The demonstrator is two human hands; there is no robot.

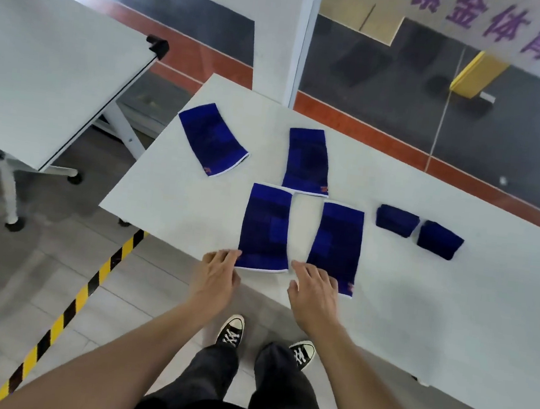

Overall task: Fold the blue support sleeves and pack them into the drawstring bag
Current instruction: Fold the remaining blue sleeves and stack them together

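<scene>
Four flat blue sleeves (265,229) on white table (420,286), two folded sleeves (419,232) right, left hand (219,274) and right hand (314,292) empty, fingers spread, at near sleeve's hem

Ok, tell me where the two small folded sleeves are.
In the head view, the two small folded sleeves lie side by side on the white table, right of the four flat sleeves.

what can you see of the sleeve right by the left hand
The sleeve is a deep blue, knit-looking tube lying flat and unfolded on the white table, long axis running away from the person. It shows darker and lighter blue panels and a thin white edge along its near end. The left hand has fingertips at its near left corner; the right hand lies just right of it. A similar sleeve sits to its right, apart.
</scene>
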